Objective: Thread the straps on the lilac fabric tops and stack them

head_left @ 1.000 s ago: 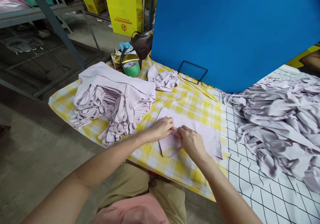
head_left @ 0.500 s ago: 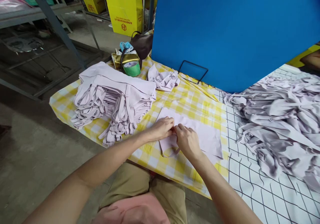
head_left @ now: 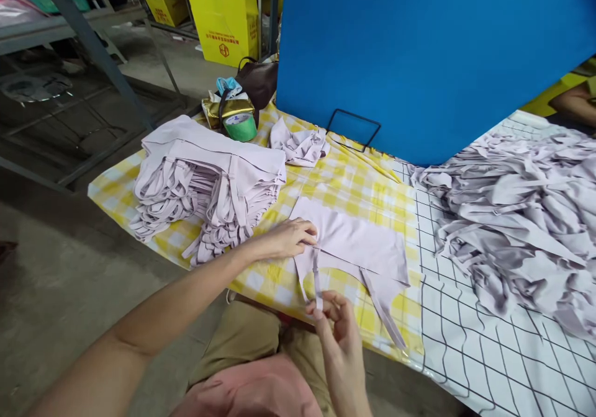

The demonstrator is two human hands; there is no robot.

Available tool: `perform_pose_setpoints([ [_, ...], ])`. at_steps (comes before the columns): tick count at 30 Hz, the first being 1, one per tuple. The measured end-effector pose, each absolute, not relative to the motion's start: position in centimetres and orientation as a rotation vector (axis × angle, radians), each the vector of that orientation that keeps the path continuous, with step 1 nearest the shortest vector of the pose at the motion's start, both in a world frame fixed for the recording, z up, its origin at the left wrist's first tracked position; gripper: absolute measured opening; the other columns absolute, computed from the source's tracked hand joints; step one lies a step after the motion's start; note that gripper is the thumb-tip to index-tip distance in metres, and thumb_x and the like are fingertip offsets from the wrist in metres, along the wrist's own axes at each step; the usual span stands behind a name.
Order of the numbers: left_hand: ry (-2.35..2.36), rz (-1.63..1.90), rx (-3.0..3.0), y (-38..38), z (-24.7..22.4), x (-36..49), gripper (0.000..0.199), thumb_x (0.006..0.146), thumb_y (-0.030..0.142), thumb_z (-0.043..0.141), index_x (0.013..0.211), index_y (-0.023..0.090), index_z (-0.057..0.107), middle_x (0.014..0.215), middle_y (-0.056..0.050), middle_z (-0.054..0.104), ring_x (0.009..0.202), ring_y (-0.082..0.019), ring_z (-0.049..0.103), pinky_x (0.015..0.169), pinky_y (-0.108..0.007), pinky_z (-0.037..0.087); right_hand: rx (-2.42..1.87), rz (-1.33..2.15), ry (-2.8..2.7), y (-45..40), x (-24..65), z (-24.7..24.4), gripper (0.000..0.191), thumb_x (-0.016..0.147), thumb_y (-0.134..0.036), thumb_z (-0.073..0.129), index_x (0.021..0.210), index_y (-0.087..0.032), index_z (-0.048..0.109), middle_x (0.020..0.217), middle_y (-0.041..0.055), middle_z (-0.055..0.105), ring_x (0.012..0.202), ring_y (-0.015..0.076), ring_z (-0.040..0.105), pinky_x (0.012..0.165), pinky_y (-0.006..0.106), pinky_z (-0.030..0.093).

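The right hand (head_left: 343,337) pinched the near end of a narrow lilac fabric strap (head_left: 317,279); the left hand (head_left: 287,239), fingers bent, touched the flat lilac fabric garment (head_left: 361,241), its grip indeterminable. The garment lay on the yellow-and-white checked worktop (head_left: 358,181), right of centre.

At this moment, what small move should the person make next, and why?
Probably the right hand should lay down the strap it pinches, because the left hand rests on the garment and the other strap lies extended on the checked cloth.

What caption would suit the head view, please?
Left hand on a lilac strappy top, right hand holding one strap, beside stacked tops.
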State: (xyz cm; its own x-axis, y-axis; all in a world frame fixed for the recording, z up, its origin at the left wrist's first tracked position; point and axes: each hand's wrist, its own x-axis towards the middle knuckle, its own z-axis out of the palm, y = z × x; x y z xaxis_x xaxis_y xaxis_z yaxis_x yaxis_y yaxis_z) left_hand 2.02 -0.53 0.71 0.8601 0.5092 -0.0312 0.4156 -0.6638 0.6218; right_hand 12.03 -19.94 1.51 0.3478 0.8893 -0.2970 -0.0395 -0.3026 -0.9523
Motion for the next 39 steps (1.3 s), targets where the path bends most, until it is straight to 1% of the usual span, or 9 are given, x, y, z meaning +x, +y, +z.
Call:
perform_pose_setpoints([
  [6,0.712,0.128,2.419,-0.6,1.0,2.4,0.034,0.075,0.005,0.043,0.09,0.021,0.069,0.113,-0.001,0.059,0.106,-0.017,0.05,0.092,-0.028,0.037,-1.538,1.142,-0.627,-23.7,9.9,-2.2,0.039,0.081,-0.042,0.056,0.116,-0.024,0.05,0.115,0.0086,0.06,0.107,0.0214,0.055,0.089,0.034,0.044],
  [11,0.74,0.143,2.441,-0.5,0.6,2.7,0.031,0.075,0.007,0.044,0.084,0.021,0.07,0.111,-0.002,0.061,0.103,-0.018,0.053,0.091,-0.029,0.038,-1.441,1.187,-0.639,-25.3,9.2,-2.9,0.047,0.082,-0.041,0.054,0.127,-0.031,0.043,0.129,0.0068,0.051,0.104,0.0205,0.057,0.088,0.035,0.046],
  [16,0.762,0.168,2.489,-1.0,0.3,2.7,0.031,0.076,0.007,0.042,0.087,0.019,0.068,0.11,-0.003,0.062,0.099,-0.018,0.056,0.089,-0.029,0.041,-1.631,0.932,-0.897,-25.3,11.6,-1.5,0.033,0.084,-0.036,0.051,0.115,-0.024,0.053,0.106,0.0076,0.061,0.084,0.0176,0.058,0.074,0.03,0.048],
  [20,0.917,0.269,2.527,-1.5,0.2,2.9,0.037,0.079,0.01,0.044,0.111,0.02,0.058,0.123,-0.006,0.054,0.113,-0.019,0.049,0.098,-0.03,0.037,-1.782,0.517,-1.264,-20.8,18.8,-0.1,0.022,0.083,-0.031,0.047,0.101,-0.022,0.057,0.1,0.0087,0.059,0.089,0.0217,0.055,0.07,0.032,0.046],
  [23,1.293,0.348,2.495,-1.0,0.2,3.6,0.037,0.081,0.013,0.046,0.118,0.016,0.051,0.121,-0.01,0.052,0.113,-0.021,0.048,0.097,-0.031,0.038,-2.101,0.161,-1.286,-15.7,24.9,0.6,0.033,0.081,-0.03,0.039,0.105,-0.015,0.055,0.107,0.0146,0.055,0.097,0.0268,0.051,0.078,0.039,0.042],
  [27,1.819,0.228,2.29,0.8,0.6,5.1,0.036,0.082,0.028,0.054,0.11,0.006,0.052,0.113,-0.019,0.052,0.101,-0.028,0.054,0.083,-0.035,0.045,-2.548,0.218,-1.19,-10.2,30.3,0.8,0.041,0.078,-0.036,0.043,0.106,-0.008,0.055,0.099,0.0186,0.059,0.101,0.0312,0.05,0.081,0.04,0.038],
  [31,1.906,0.105,2.05,2.9,1.1,6.1,0.044,0.078,0.037,0.058,0.107,0.004,0.053,0.112,-0.025,0.052,0.095,-0.029,0.057,0.075,-0.033,0.045,-2.574,0.345,-1.158,-7.7,32.1,0.6,0.03,0.07,-0.041,0.053,0.083,-0.015,0.059,0.079,0.014,0.064,0.077,0.0284,0.058,0.063,0.035,0.04],
  [35,1.772,0.102,2.009,4.5,1.1,5.9,0.023,0.068,0.035,0.066,0.072,0.013,0.06,0.08,-0.011,0.063,0.082,-0.024,0.06,0.064,-0.027,0.041,-2.479,0.432,-1.218,-7.0,32.3,0.6,0.011,0.066,-0.031,0.051,0.059,-0.022,0.05,0.055,0.002,0.058,0.055,0.0189,0.054,0.053,0.028,0.036],
  [39,1.656,0.205,1.955,4.6,0.8,5.5,0.019,0.062,0.021,0.065,0.052,0.016,0.049,0.053,0.001,0.049,0.062,-0.017,0.053,0.054,-0.024,0.033,-2.385,0.338,-1.23,-7.5,32.0,1.2,0.009,0.065,-0.03,0.045,0.061,-0.023,0.045,0.057,0.0008,0.057,0.056,0.018,0.052,0.055,0.028,0.035],
])
